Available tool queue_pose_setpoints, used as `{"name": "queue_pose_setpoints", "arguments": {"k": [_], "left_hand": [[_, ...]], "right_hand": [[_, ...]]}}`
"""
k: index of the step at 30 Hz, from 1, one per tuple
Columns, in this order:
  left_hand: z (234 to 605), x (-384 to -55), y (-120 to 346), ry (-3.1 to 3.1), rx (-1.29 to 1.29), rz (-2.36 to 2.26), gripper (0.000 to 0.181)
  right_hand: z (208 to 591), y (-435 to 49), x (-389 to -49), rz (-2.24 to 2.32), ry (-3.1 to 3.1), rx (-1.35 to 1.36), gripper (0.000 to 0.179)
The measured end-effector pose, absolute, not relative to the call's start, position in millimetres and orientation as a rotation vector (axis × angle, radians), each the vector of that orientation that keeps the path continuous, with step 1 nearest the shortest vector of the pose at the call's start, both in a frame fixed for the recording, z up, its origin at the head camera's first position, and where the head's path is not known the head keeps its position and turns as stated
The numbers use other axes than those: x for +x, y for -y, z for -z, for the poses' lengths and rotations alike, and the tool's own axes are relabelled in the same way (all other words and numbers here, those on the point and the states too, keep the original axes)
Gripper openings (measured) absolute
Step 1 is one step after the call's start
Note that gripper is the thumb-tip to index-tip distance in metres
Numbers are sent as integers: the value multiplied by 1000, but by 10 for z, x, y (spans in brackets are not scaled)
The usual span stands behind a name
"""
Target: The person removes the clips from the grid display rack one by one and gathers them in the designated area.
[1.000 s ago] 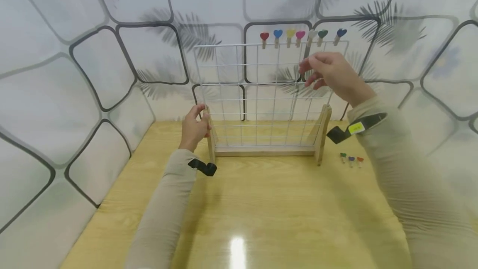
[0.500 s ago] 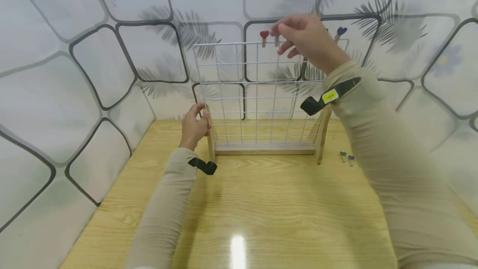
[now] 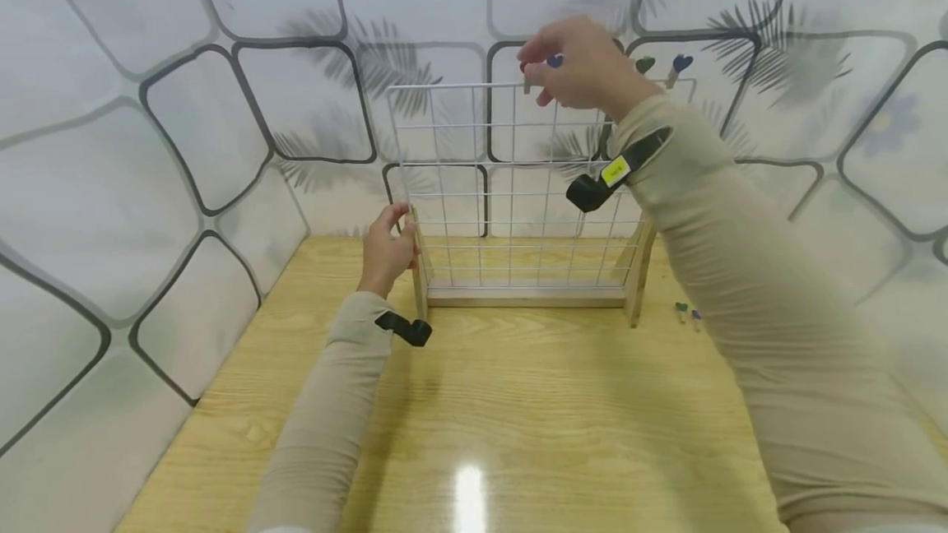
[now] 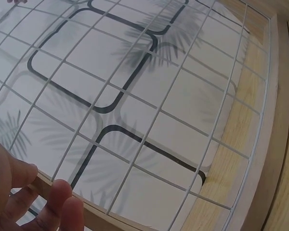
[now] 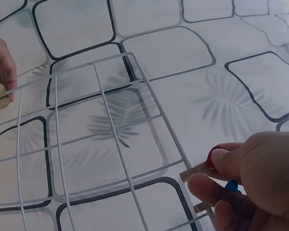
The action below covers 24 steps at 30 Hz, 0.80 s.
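Observation:
A white wire grid rack (image 3: pixel 444 87) stands upright in a wooden stand (image 3: pixel 526 301). My left hand (image 3: pixel 388 249) grips the stand's left wooden post, thumb and fingers on either side of it in the left wrist view. At the rack's top wire, my right hand (image 3: pixel 585 64) pinches a clothespin with a red heart (image 5: pixel 213 158) between thumb and finger. The wooden jaws of that clothespin meet the wire. Right beside it, partly behind the fingers, sits a blue-heart clothespin (image 5: pixel 232 186). Further along the wire are a green-heart clothespin (image 3: pixel 644 65) and a dark blue-heart clothespin (image 3: pixel 681 64); the hand hides those between.
On the wooden table (image 3: pixel 474 401), right of the stand, lie a small green-heart clothespin (image 3: pixel 681 311) and a purple-blue one (image 3: pixel 696 319), close to the right sleeve. A patterned fabric wall (image 3: pixel 244 113) rises behind and at both sides.
My right hand has moved left and up along the rack to the red-heart clothespin and now pinches it. The right forearm covers the orange clothespin on the table. My left hand has stayed put.

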<state>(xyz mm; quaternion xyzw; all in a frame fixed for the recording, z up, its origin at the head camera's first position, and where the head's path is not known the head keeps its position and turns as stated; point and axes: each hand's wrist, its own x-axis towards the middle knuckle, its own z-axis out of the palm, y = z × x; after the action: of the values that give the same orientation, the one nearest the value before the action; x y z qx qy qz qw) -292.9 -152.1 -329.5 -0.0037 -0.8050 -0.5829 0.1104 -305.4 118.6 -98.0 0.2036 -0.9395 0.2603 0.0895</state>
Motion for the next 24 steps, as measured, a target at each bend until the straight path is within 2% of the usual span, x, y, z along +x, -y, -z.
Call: {"name": "queue_pose_setpoints", "arguments": {"k": [4,13,24], "left_hand": [[3286,-2925,1523,2368,-5,1709,37],[3307,-2927,1511,2383,-7,1704,39],[3300,-2943,1530,2367,-48,1689,39]], "right_hand": [[946,-1136,-3074,-672,2810,557,33],[1026,-1096,-3119,-879,2699,379,25],[994,-1178,-2987,-1364,2533,440,21]]}}
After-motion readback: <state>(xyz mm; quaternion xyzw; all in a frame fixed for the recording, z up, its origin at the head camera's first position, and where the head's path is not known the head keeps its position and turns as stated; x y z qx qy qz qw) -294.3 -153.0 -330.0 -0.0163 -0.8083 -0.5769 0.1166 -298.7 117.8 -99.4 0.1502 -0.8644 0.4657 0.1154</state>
